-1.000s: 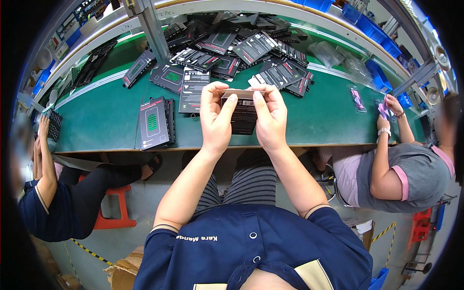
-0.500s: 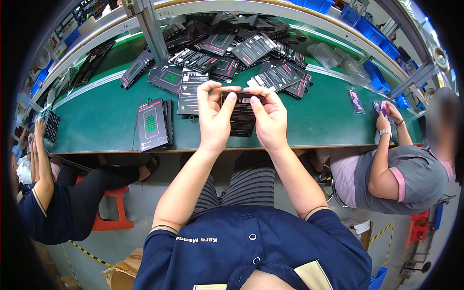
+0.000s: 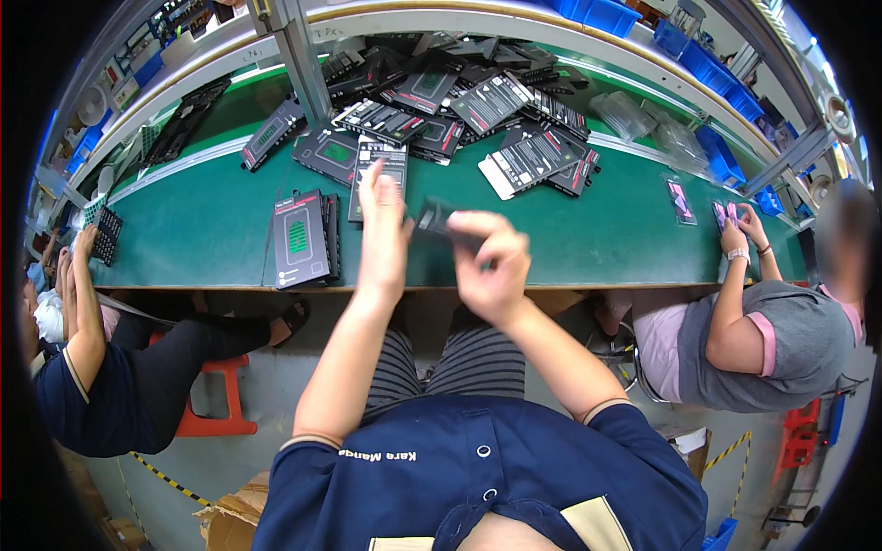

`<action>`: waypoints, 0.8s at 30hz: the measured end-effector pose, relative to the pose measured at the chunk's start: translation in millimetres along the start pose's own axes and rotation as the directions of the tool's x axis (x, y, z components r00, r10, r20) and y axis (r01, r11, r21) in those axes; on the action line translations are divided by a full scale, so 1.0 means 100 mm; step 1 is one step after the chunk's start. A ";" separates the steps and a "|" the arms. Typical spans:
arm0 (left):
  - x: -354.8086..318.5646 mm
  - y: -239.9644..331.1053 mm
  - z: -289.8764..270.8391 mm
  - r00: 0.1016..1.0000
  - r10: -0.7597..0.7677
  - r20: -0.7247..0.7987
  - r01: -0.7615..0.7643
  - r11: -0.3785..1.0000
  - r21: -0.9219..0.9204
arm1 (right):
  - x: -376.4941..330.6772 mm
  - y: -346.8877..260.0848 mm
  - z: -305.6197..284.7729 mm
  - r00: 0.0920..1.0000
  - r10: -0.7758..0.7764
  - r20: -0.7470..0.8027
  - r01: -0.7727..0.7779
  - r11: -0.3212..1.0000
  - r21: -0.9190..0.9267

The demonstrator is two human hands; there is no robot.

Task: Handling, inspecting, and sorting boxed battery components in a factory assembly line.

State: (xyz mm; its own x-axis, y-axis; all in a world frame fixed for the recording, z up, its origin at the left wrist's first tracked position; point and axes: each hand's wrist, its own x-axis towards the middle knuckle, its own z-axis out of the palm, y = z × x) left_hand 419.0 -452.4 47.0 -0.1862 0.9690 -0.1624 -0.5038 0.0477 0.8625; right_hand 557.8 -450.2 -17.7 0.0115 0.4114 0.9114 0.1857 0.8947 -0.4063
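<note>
My right hand [image 3: 493, 266] grips one end of a small flat black box [image 3: 443, 220], blurred by motion and tilted above the green tabletop. Beside it, slightly apart, my left hand [image 3: 382, 234] is held edge-on with its fingers stretched upward and nothing visible in it. Just behind those fingers lies a flat dark box [image 3: 393, 158] with white print, partly covered by the hand. To the left, a small stack of black boxes [image 3: 306, 241] lies near the front edge, the top one bearing a green battery-shaped panel.
Many similar boxes [image 3: 427, 87] form a loose heap at the back of the green table [image 3: 606, 234]. A metal post [image 3: 299, 64] rises at its left. Clear plastic packs [image 3: 625, 115] lie back right. Co-workers sit on both sides, the right one's hands [image 3: 740, 230] holding a pinkish item.
Both hands held the black box upright between them. The left hand has let go and straightened its fingers; the right has turned and tilted the box.
</note>
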 end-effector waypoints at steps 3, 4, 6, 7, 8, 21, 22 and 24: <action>-0.12 0.17 -0.54 0.972 0.084 0.217 -0.112 0.986 0.122 | 0.08 -0.23 0.17 0.864 -0.116 0.489 0.102 0.993 0.057; -0.04 0.16 -0.71 0.924 0.356 0.137 -0.380 0.885 0.267 | 0.05 -0.13 0.29 0.834 -0.096 0.543 0.084 0.995 0.047; 0.00 0.30 -0.95 0.800 0.599 0.030 -0.502 0.641 0.581 | 0.10 0.01 0.39 0.776 0.042 0.629 0.070 0.986 -0.151; -0.01 0.44 -1.04 0.796 0.603 -0.043 -0.395 0.573 0.718 | 0.14 0.07 0.43 0.750 0.160 0.642 0.084 0.939 -0.332; 0.05 0.50 -1.16 0.825 0.561 -0.064 -0.259 0.477 0.840 | 0.12 0.18 0.45 0.682 0.286 0.674 0.078 0.887 -0.455; 0.20 -0.42 -0.40 0.868 0.296 0.399 -0.299 -0.330 0.896 | 0.08 0.67 -1.68 0.938 0.326 0.119 -0.094 0.569 -0.817; 0.13 -0.40 -0.39 0.864 0.214 0.455 -0.377 -0.324 0.868 | 0.10 0.90 -2.21 0.962 0.274 0.009 -0.109 0.413 -0.904; -0.02 -0.30 -0.36 0.813 0.033 0.581 -0.556 -0.253 0.792 | 0.04 1.20 -3.19 0.828 0.472 -0.304 -0.245 -0.183 -0.952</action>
State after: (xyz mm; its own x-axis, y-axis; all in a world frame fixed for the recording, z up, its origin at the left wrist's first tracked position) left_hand 404.0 -464.5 4.3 0.3223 0.9302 0.1756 0.8989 -0.3589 0.2514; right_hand 894.0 -396.4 -41.3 0.3958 0.7099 0.5826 0.8986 -0.4302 -0.0862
